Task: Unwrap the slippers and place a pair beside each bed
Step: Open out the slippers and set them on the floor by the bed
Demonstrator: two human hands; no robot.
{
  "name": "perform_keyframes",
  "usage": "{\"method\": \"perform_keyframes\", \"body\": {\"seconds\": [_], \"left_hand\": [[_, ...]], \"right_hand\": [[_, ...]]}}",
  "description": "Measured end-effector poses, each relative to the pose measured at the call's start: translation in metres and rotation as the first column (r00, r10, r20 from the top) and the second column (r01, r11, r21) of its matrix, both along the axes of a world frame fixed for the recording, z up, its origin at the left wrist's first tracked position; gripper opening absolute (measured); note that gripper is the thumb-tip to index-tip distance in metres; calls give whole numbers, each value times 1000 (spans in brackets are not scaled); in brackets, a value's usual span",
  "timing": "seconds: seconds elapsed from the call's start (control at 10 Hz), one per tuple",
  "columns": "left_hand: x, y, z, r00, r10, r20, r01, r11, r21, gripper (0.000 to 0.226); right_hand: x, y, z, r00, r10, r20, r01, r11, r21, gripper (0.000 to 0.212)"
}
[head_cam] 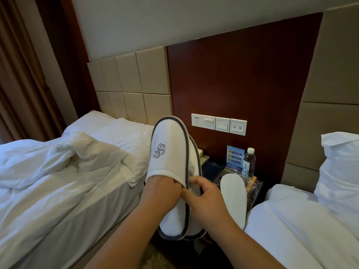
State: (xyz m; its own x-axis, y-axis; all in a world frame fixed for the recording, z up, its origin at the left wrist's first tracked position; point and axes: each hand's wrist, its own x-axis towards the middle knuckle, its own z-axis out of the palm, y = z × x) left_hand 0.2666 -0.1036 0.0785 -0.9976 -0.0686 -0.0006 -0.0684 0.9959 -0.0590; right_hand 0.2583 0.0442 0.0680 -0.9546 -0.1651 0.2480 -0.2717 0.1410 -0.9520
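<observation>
- Two beds: left bed (58,200) and right bed (301,230).
- Two hands: left hand (161,189) and right hand (204,197).
- Three slippers: front slipper (169,148), back slipper (196,162) and third slipper (233,195).
- Four white wall plates (219,124) in a row.
- One water bottle (249,162).
- One blue card (235,158).
- One crinkly plastic bag (254,186).
- One right pillow (340,166).
- Maybe two left pillows (120,133), hard to count among the rumpled sheets.
</observation>
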Motion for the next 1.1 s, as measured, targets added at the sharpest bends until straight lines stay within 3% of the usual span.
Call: {"method": "perform_keyframes", "body": {"seconds": [0.1, 0.3, 0.4, 0.5, 0.6, 0.7, 0.8, 0.9, 1.0, 1.1], "left_hand": [[-1, -1, 31, 953, 94, -289, 57, 878, 476, 26], [5, -9, 22, 960, 83, -269, 94, 806, 584, 46], [10, 0, 19, 944, 141, -298, 59, 817, 574, 105], [15, 13, 19, 898, 240, -368, 15, 820, 572, 119], [14, 12, 21, 834, 305, -459, -25, 853, 521, 79], [14, 9, 28, 812, 312, -493, -40, 873, 486, 62], [14, 9, 31, 806, 284, -519, -10, 883, 469, 45], [13, 13, 30, 847, 244, -472, -18, 901, 433, 38], [14, 20, 28, 875, 207, -437, -15, 916, 402, 27], [15, 24, 26, 931, 20, -365, -4, 999, 45, 26]], "right_hand": [[-3, 13, 0, 998, 16, 61, -11, 996, -87, 44], [-3, 31, 4, 998, 18, 64, -19, 1000, 9, 84], [1, 30, 6, 995, 69, 70, -70, 997, 10, 86], [3, 27, 7, 995, 88, 54, -91, 995, 50, 85], [4, 25, 6, 997, 62, 35, -65, 992, 109, 86], [2, 28, 6, 998, -1, 63, -7, 993, 121, 79], [2, 29, 8, 999, -34, 16, 24, 907, 420, 70], [6, 26, 4, 987, -48, -152, 146, 648, 747, 61], [9, 9, 5, 999, -34, -36, 49, 714, 698, 55], [7, -7, 9, 998, 3, -58, 22, 909, 417, 17]]}}
